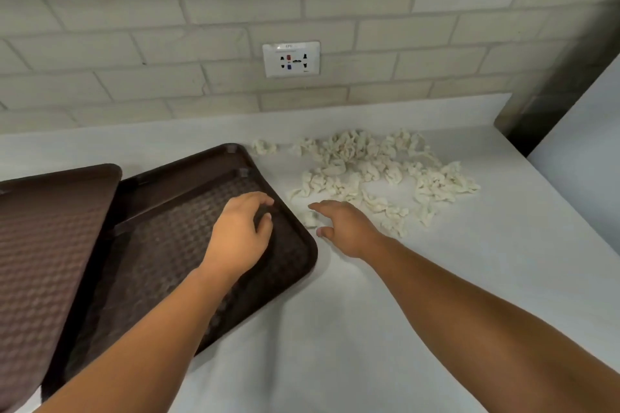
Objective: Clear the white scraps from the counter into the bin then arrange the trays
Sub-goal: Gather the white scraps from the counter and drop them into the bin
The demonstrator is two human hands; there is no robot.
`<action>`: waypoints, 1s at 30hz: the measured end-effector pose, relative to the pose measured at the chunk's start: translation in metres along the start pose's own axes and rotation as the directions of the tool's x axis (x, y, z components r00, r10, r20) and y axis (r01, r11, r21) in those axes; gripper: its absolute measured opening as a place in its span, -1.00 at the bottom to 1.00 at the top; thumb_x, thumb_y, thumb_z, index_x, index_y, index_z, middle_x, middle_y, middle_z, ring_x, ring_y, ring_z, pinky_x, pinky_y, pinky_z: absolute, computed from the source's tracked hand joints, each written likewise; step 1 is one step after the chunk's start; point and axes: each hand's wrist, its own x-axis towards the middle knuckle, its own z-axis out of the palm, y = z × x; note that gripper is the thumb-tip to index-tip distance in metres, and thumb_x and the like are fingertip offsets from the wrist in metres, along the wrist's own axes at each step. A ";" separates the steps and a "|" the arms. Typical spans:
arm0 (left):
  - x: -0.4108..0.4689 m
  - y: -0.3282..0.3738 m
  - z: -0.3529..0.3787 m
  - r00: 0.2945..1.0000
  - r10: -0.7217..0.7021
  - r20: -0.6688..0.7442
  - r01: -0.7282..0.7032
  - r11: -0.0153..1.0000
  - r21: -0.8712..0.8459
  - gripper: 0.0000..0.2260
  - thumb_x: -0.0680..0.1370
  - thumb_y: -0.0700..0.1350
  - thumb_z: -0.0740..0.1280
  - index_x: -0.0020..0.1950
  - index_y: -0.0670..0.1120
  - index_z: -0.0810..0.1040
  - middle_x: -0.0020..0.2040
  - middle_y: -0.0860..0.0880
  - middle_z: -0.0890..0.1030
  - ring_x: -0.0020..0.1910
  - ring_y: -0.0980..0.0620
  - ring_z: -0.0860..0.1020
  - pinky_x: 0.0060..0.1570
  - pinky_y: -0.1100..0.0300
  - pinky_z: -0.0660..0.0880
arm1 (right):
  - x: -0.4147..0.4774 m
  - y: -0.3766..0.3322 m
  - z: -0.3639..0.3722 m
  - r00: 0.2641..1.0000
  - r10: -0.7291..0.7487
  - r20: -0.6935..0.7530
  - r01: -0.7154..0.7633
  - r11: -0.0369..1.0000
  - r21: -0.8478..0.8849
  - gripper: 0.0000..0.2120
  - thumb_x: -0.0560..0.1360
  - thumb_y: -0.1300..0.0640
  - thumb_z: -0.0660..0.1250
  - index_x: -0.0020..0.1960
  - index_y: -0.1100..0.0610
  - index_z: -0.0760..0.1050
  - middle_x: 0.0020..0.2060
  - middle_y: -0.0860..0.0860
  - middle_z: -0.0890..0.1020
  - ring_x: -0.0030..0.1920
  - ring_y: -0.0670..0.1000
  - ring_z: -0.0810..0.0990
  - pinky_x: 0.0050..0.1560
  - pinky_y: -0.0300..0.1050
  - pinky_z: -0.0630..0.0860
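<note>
A heap of white scraps (pixel 375 171) lies spread over the white counter (pixel 369 312) near the back wall. Two dark brown trays lie at the left: a stack of upside-down trays (pixel 161 245) set at an angle, and another tray (pixel 43 245) overlapping its left side. My left hand (pixel 240 233) rests on the angled tray near its right corner, fingers loosely bent, holding nothing. My right hand (pixel 345 228) hovers over the counter just right of that corner, fingers stretched toward a small single scrap (pixel 310 219) at the near edge of the heap.
A tiled wall with a power socket (pixel 291 59) runs behind the counter. A dark pillar (pixel 563 84) and a pale surface (pixel 587 161) close off the right end. No bin is in view.
</note>
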 end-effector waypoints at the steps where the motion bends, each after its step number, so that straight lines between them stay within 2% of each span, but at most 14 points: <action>1: 0.002 -0.004 0.000 1.000 -0.005 0.003 0.005 1.000 -0.003 -0.75 0.55 -0.15 0.32 0.22 0.00 0.56 0.22 0.10 0.56 0.25 0.11 0.44 0.27 0.19 0.43 | 0.007 -0.001 0.001 1.000 -0.021 0.012 0.021 0.999 -0.025 -0.48 0.53 0.01 0.35 0.46 -0.08 0.33 0.41 -0.03 0.42 0.38 0.04 0.36 0.37 -0.08 0.29; 4: 0.010 -0.014 0.001 1.000 -0.009 0.012 0.009 1.000 -0.005 -0.76 0.56 -0.12 0.31 0.22 0.03 0.55 0.23 0.13 0.54 0.26 0.15 0.42 0.28 0.18 0.43 | 0.027 -0.005 0.008 0.995 -0.099 0.007 0.099 0.991 -0.094 -0.51 0.49 -0.04 0.37 0.40 -0.09 0.41 0.20 -0.02 0.52 0.17 0.03 0.47 0.17 -0.08 0.46; 9: 0.029 -0.017 0.007 1.000 -0.015 0.019 0.015 1.000 -0.006 -0.76 0.56 -0.11 0.31 0.23 0.03 0.55 0.23 0.14 0.54 0.27 0.16 0.41 0.28 0.28 0.35 | 0.040 -0.003 0.018 0.993 -0.084 -0.082 0.076 0.992 -0.099 -0.77 0.54 0.01 0.32 0.16 0.00 0.61 0.01 -0.02 0.51 0.00 0.02 0.53 0.02 -0.14 0.47; 13: 0.042 -0.012 0.016 0.999 0.018 0.030 -0.016 0.999 -0.042 -0.76 0.56 -0.14 0.32 0.21 0.00 0.56 0.21 0.11 0.55 0.26 0.13 0.43 0.25 0.28 0.36 | 0.035 0.005 0.015 0.981 -0.018 -0.193 0.013 1.000 -0.027 -0.83 0.59 0.10 0.27 0.07 0.15 0.56 -0.01 0.02 0.52 -0.07 0.04 0.53 -0.03 -0.14 0.45; 16: 0.050 -0.003 0.026 0.999 0.024 0.037 -0.021 0.997 -0.073 -0.76 0.55 -0.16 0.33 0.21 -0.01 0.56 0.20 0.09 0.55 0.17 0.10 0.49 0.19 0.26 0.42 | 0.021 0.008 0.007 0.948 0.033 -0.318 0.001 0.994 0.106 -0.90 0.59 0.18 0.23 -0.04 0.18 0.49 -0.08 0.02 0.51 -0.14 0.02 0.51 -0.06 -0.03 0.51; 18: 0.053 0.007 0.035 0.998 0.017 0.055 -0.012 0.994 -0.104 -0.76 0.55 -0.15 0.33 0.20 0.02 0.56 0.18 0.12 0.53 0.06 0.10 0.52 0.14 0.28 0.42 | 0.006 0.008 0.000 0.925 0.098 -0.367 -0.020 0.977 0.211 -0.90 0.60 0.18 0.18 -0.05 0.14 0.45 -0.14 0.01 0.55 -0.18 0.03 0.53 -0.12 0.01 0.53; 20: 0.055 0.018 0.047 0.997 0.042 0.071 -0.034 0.992 -0.118 -0.77 0.55 -0.14 0.32 0.20 0.01 0.57 0.17 0.12 0.55 0.13 0.09 0.51 0.15 0.33 0.35 | -0.011 0.009 -0.008 0.920 0.161 -0.357 -0.058 0.958 0.282 -0.88 0.62 0.14 0.11 -0.05 0.04 0.40 -0.22 -0.04 0.56 -0.25 -0.01 0.53 -0.24 -0.04 0.51; 22: 0.056 0.033 0.061 0.992 0.082 0.099 -0.068 0.989 -0.134 -0.77 0.56 -0.14 0.32 0.21 -0.02 0.58 0.15 0.07 0.58 0.16 0.09 0.49 0.14 0.34 0.34 | -0.028 0.017 -0.014 0.907 0.230 -0.352 -0.124 0.946 0.299 -0.84 0.62 0.15 0.06 -0.01 -0.04 0.38 -0.24 -0.11 0.53 -0.29 -0.06 0.50 -0.32 -0.18 0.43; 25: 0.056 0.059 0.084 0.971 0.191 0.146 -0.164 0.969 -0.183 -0.82 0.57 -0.08 0.34 0.15 -0.04 0.61 0.04 0.06 0.62 0.03 0.10 0.52 0.09 0.21 0.47 | -0.051 0.039 -0.027 0.835 0.306 -0.457 -0.189 0.940 0.285 -0.79 0.61 0.18 0.07 0.10 0.00 0.44 -0.12 -0.11 0.55 -0.16 -0.10 0.53 -0.18 -0.32 0.38; 26: 0.056 0.067 0.092 0.959 0.228 0.166 -0.195 0.962 -0.193 -0.83 0.57 -0.05 0.34 0.13 -0.04 0.61 0.01 0.06 0.62 0.00 0.10 0.53 0.06 0.19 0.49 | -0.058 0.047 -0.033 0.808 0.325 -0.492 -0.206 0.937 0.280 -0.82 0.61 0.18 0.09 0.06 0.04 0.46 -0.12 -0.10 0.56 -0.15 -0.10 0.53 -0.16 -0.34 0.37; 28: 0.054 0.084 0.110 0.932 0.263 0.248 -0.222 0.958 -0.182 -0.81 0.57 -0.01 0.35 0.13 -0.04 0.60 0.01 0.05 0.61 0.02 0.07 0.52 0.02 0.24 0.44 | -0.073 0.063 -0.043 0.762 0.371 -0.531 -0.260 0.926 0.274 -0.83 0.61 0.15 0.14 -0.12 0.09 0.45 -0.28 -0.06 0.54 -0.26 -0.08 0.51 -0.24 -0.30 0.37; 30: 0.053 0.100 0.130 0.893 0.233 0.386 -0.210 0.973 -0.099 -0.72 0.56 0.04 0.35 0.22 -0.03 0.55 0.11 0.00 0.57 0.12 0.01 0.51 0.08 0.20 0.44 | -0.088 0.076 -0.050 0.723 0.428 -0.543 -0.322 0.903 0.284 -0.72 0.62 0.06 0.15 -0.24 0.14 0.38 -0.43 0.01 0.47 -0.39 -0.01 0.45 -0.35 -0.18 0.36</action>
